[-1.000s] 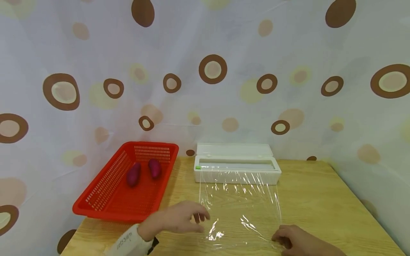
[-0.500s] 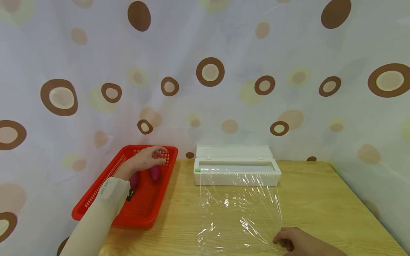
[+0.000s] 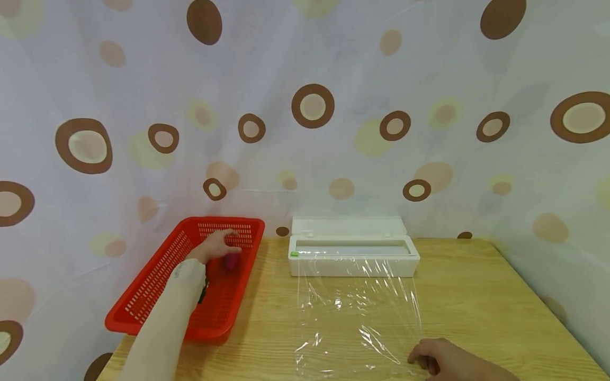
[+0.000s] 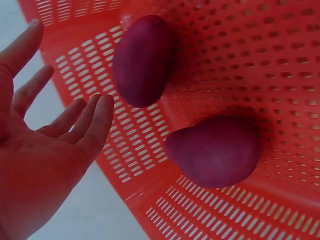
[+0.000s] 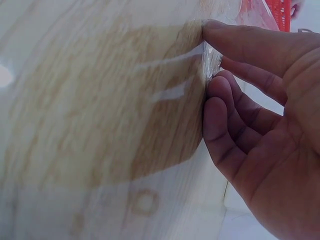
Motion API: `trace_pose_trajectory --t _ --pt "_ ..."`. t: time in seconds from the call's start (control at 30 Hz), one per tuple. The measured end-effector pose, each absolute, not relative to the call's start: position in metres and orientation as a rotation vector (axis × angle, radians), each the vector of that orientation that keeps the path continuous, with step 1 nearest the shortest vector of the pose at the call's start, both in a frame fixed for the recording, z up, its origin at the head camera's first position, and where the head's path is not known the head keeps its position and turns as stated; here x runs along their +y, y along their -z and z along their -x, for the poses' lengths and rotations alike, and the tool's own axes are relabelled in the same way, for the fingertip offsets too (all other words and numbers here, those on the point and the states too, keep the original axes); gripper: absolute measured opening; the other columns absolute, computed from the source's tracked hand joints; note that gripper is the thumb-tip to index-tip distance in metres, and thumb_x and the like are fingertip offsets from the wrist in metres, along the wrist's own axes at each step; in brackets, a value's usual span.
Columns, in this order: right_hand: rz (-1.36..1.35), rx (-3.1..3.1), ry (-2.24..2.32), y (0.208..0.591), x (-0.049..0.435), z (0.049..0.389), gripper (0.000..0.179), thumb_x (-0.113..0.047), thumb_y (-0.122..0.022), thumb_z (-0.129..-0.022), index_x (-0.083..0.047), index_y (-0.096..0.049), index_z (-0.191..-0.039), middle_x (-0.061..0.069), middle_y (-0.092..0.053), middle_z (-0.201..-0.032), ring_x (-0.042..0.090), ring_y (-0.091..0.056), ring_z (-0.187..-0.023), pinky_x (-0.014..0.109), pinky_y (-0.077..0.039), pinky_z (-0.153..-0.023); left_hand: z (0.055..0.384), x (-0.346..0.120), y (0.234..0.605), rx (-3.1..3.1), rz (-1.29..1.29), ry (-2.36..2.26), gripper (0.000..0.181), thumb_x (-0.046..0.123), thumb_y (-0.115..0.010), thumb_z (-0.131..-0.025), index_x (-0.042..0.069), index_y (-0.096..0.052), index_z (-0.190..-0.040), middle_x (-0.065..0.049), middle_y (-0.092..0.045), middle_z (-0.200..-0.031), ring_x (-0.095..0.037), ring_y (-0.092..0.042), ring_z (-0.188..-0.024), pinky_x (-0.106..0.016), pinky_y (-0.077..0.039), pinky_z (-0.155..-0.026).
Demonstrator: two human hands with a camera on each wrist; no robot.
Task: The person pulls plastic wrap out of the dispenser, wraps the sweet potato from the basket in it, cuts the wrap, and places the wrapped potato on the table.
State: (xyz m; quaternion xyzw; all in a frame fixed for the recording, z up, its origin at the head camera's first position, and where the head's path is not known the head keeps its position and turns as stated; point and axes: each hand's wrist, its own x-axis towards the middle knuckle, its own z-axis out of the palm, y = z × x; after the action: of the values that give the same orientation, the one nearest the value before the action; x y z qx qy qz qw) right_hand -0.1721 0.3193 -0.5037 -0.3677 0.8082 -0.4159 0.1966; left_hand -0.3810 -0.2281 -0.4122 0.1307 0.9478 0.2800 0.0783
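Observation:
My left hand (image 3: 214,247) reaches into the red slotted basket (image 3: 245,288), its fingers spread and holding nothing. One purple sweet potato (image 3: 231,261) shows just below its fingertips in the head view; the arm hides the other. Both show in the left wrist view: an oval sweet potato (image 4: 142,60) and a sweet potato with a narrowed end (image 4: 220,150), apart from the fingers. At the front right, my right hand (image 3: 440,357) pinches the near corner of a sheet of clear plastic wrap (image 3: 352,307). In the right wrist view, bunched film (image 5: 212,57) shows between thumb and fingers.
The wrap runs from a white dispenser box (image 3: 352,269) with its lid (image 3: 348,226) raised and a green slider (image 3: 294,254) at the left. A wooden table (image 3: 481,301) lies beneath everything. A dotted curtain (image 3: 352,148) hangs behind and to both sides.
My left hand has left the wrap's left side, gone over to the basket and dipped lower among the sweet potatoes. The right hand keeps its hold on the corner, nearly unmoved.

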Motion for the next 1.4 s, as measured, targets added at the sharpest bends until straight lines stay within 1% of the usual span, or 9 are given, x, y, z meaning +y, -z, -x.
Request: trace_pose_trajectory --t 0.1,0.27,0.33,0.47,0.7,0.93,1.17,1.27,1.4 --pt "1.003 2.267 1.164 0.503 0.321 0.172 0.024 -0.014 -0.068 -0.088 -0.004 -0.064 -0.109 -0.014 -0.054 -0.084 -0.001 -0.049 -0.071 0.023 -0.046 -0.057 0.383 -0.225 0.422 2.849 -0.369 -0.815 0.055 0.020 -0.069 -0.087 0.000 -0.048 -0.133 -0.022 -0.051 -0.128 -0.036 -0.048 -0.110 -0.052 -0.037 -0.098" --pt "1.022 2.259 1.171 0.505 0.322 0.173 0.023 -0.012 -0.068 -0.088 -0.004 -0.064 -0.109 -0.014 -0.054 -0.084 -0.002 -0.049 -0.070 0.022 -0.046 -0.056 0.384 -0.226 0.432 2.859 -0.308 -0.794 0.063 0.021 -0.071 -0.085 -0.002 -0.043 -0.137 -0.023 -0.050 -0.127 -0.036 -0.047 -0.109 -0.053 -0.038 -0.097" --pt "1.072 2.258 1.168 0.506 0.322 0.174 0.024 -0.011 -0.068 -0.087 -0.004 -0.064 -0.110 -0.014 -0.054 -0.085 -0.003 -0.049 -0.070 0.022 -0.046 -0.056 0.384 -0.228 0.436 2.863 -0.287 -0.768 0.065 0.021 -0.071 -0.085 -0.004 -0.041 -0.137 -0.024 -0.050 -0.126 -0.036 -0.047 -0.109 -0.052 -0.039 -0.097" --pt "1.175 2.272 1.153 0.508 0.321 0.175 0.028 -0.010 -0.070 -0.085 -0.003 -0.063 -0.111 -0.012 -0.054 -0.086 -0.005 -0.047 -0.069 0.020 -0.046 -0.055 0.383 -0.233 0.442 2.856 -0.236 -0.752 0.064 0.021 -0.071 -0.084 -0.004 -0.042 -0.136 -0.023 -0.051 -0.117 -0.035 -0.048 -0.104 -0.049 -0.044 -0.091" --pt "1.163 2.278 1.149 0.507 0.320 0.175 0.028 -0.011 -0.071 -0.085 -0.005 -0.063 -0.111 -0.013 -0.053 -0.086 -0.006 -0.046 -0.069 0.020 -0.046 -0.055 0.382 -0.237 0.452 2.805 -0.172 -0.836 0.063 0.017 -0.073 -0.083 0.002 -0.043 -0.136 -0.021 -0.054 -0.115 -0.036 -0.050 -0.101 -0.052 -0.044 -0.089" --pt "1.221 2.316 1.111 0.506 0.318 0.175 0.028 -0.011 -0.071 -0.084 -0.002 -0.063 -0.109 -0.012 -0.052 -0.085 -0.007 -0.044 -0.068 0.019 -0.046 -0.053 0.386 -0.238 0.456 2.780 -0.111 -0.885 0.064 0.020 -0.072 -0.083 0.004 -0.038 -0.135 -0.022 -0.052 -0.117 -0.036 -0.050 -0.100 -0.052 -0.046 -0.087" --pt "1.135 2.310 1.121 0.504 0.318 0.172 0.025 -0.012 -0.070 -0.085 -0.003 -0.064 -0.108 -0.013 -0.053 -0.085 -0.005 -0.047 -0.070 0.020 -0.046 -0.055 0.383 -0.240 0.453 2.787 -0.106 -0.874 0.061 0.016 -0.071 -0.083 0.001 -0.036 -0.132 -0.026 -0.051 -0.116 -0.039 -0.050 -0.100 -0.052 -0.045 -0.087" --pt "1.071 2.283 1.138 0.502 0.317 0.171 0.026 -0.013 -0.069 -0.086 -0.003 -0.063 -0.109 -0.013 -0.053 -0.086 -0.004 -0.047 -0.070 0.021 -0.046 -0.056 0.380 -0.241 0.449 2.774 -0.084 -0.940 0.061 0.016 -0.071 -0.084 0.004 -0.036 -0.133 -0.024 -0.050 -0.119 -0.039 -0.049 -0.103 -0.052 -0.045 -0.088" --pt "0.977 2.243 1.164 0.500 0.317 0.169 0.027 -0.016 -0.068 -0.088 -0.002 -0.063 -0.110 -0.013 -0.053 -0.086 -0.002 -0.048 -0.072 0.022 -0.046 -0.058 0.376 -0.242 0.437 2.789 -0.126 -1.036 0.061 0.016 -0.070 -0.085 0.002 -0.035 -0.133 -0.026 -0.047 -0.122 -0.041 -0.048 -0.107 -0.053 -0.044 -0.090"
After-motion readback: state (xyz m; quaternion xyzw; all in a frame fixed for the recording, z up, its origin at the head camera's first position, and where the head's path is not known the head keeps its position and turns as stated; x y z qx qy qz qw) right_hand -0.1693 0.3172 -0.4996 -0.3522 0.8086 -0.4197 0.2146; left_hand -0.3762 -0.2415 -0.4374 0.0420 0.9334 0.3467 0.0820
